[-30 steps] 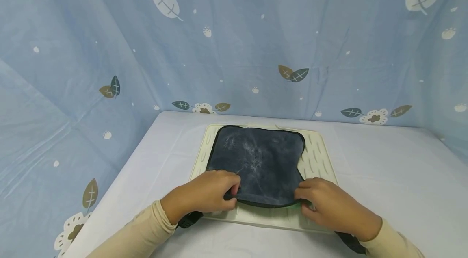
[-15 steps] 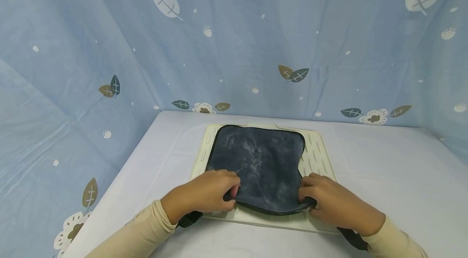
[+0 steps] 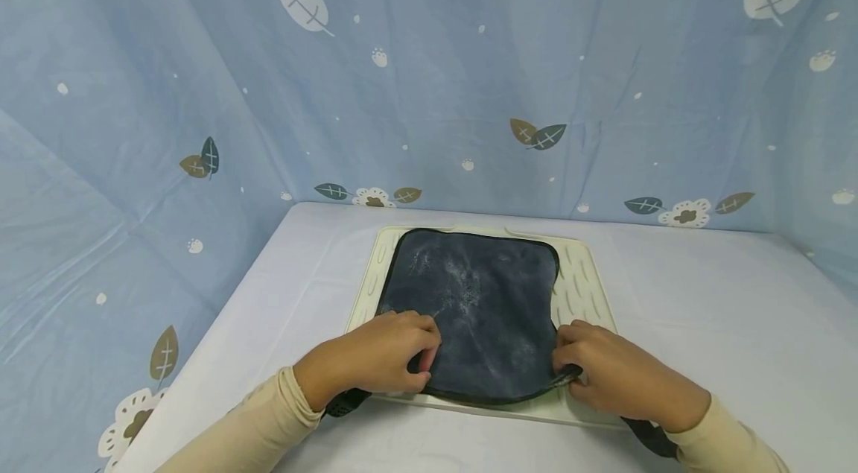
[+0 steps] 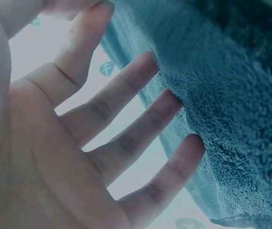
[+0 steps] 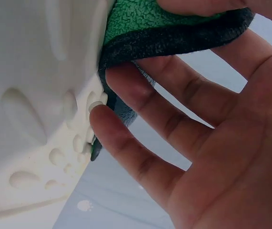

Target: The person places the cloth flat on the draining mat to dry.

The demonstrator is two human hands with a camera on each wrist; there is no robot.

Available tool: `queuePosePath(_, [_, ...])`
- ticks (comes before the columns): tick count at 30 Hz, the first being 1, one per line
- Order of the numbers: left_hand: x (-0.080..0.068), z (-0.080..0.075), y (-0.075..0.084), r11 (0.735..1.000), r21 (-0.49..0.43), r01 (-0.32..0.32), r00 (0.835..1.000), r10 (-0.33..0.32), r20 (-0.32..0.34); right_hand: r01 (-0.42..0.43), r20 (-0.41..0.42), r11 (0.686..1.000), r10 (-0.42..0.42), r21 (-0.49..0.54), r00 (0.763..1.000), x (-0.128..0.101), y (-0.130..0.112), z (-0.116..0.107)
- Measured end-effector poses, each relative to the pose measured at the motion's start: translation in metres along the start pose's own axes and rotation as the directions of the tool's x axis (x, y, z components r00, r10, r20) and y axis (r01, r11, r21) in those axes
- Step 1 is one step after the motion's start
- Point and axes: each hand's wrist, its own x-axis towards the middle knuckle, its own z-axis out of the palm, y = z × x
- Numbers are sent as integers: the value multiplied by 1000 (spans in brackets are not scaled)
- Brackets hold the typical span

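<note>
A dark blue-grey towelling cloth [image 3: 479, 302] with black edging lies over a cream washboard [image 3: 585, 287]. At its near left corner my left hand [image 3: 385, 354] pinches the edge between thumb and forefinger. The other fingertips touch the fuzzy cloth [image 4: 240, 114] in the left wrist view. My right hand [image 3: 603, 372] grips the near right corner, which curls up from the board. Its green underside [image 5: 140, 19] shows in the right wrist view, thumb on the green and fingers behind the black border. The lowest fingertip there is right at the ridged board [image 5: 26, 114].
A white-covered table [image 3: 704, 309] carries the board, with its far edge against a blue leaf-print curtain [image 3: 429, 86]. The curtain also runs down the left side. A black strap [image 3: 650, 437] sits at the right wrist, with another strap [image 3: 347, 402] at the left.
My right hand has taken a fresh hold on the near right corner and drawn it slightly right. The cloth's near edge has come toward me. My left hand has barely moved.
</note>
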Motion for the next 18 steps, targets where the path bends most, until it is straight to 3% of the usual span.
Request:
queuePosePath(10, [-1,0,2,999,-29,23,1000,-22,10,-16,72,997,11,76,997,-8,5,-8])
queuePosePath(14, [-1,1,1,999,-29,25,1000,-25,-3,-76,-29,997,77,29,997,-9,9,-11])
queuePosePath(18, [0,2,-1,1000,-27,16,1000,-16,-6,-182,-138,982,173,-53,975,-4,12,-8])
